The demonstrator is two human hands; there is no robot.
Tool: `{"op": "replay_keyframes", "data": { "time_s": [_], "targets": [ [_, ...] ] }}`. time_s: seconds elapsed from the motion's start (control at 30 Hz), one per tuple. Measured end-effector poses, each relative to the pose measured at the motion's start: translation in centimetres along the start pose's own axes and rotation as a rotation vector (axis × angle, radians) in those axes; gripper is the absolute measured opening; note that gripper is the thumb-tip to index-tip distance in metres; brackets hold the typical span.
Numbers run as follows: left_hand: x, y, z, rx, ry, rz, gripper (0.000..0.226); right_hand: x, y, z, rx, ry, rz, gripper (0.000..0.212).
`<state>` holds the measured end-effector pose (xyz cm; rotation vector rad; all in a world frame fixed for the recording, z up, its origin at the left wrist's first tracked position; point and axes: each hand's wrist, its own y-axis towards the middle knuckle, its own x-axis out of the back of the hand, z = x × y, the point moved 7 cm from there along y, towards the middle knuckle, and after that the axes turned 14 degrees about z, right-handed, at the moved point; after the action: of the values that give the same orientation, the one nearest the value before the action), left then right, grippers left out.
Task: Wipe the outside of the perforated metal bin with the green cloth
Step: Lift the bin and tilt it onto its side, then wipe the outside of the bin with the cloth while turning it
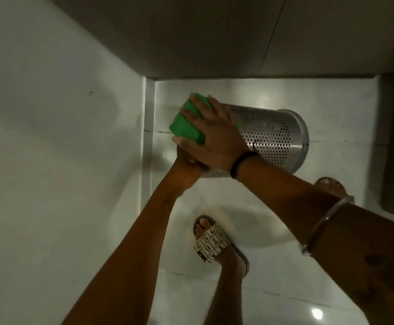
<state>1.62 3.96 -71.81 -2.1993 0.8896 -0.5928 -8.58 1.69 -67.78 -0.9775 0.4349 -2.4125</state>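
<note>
Overhead, the person holds a perforated silver metal bin [271, 134], a cylinder lifted clear of the pale tiled floor [332, 109], tipped onto its side. Its long axis runs from the hands at its left end out to the solid-banded end at the right, slightly downward. The right hand [212, 134] lies spread across the top of the bin's left end, fingers pressing a folded bright green cloth [186, 120] against the metal; it is clamped flat on the cloth rather than curled round it. The left hand [186, 160] comes up from beneath and appears to grip the bin's lower edge, though the right wrist hides its fingers, so its exact hold cannot be told. Most of the unwiped wall likely lies rightward of the cloth, along the axis. A grey wall panel [148, 127] stands just beside the cloth on the left; two sandalled feet [212, 242] are below.
</note>
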Motion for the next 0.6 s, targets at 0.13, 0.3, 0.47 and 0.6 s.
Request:
{"op": "replay_keyframes", "data": {
  "time_s": [0.13, 0.3, 0.47, 0.6],
  "targets": [
    [-1.9, -0.7, 2.4, 0.044, -0.130, 0.092, 0.055, -2.2, -1.2, -1.5, 0.002, -0.130, -0.184, 0.063],
    [-1.2, -1.3, 2.4, 0.020, -0.333, 0.094, 0.047, -3.1, -5.2, -12.0, -0.497, -0.002, -0.363, 0.061],
    [-2.0, -0.8, 1.1, -0.018, -0.378, 0.156, 0.047, 0.3, -4.7, -16.1, -0.709, 0.019, -0.383, 0.057],
    [-4.1, -1.3, 1.0, -0.020, -0.271, 0.243, 0.045, 0.0, 0.0, -7.3, -0.192, 0.073, -0.306, 0.048]
  ]
}}
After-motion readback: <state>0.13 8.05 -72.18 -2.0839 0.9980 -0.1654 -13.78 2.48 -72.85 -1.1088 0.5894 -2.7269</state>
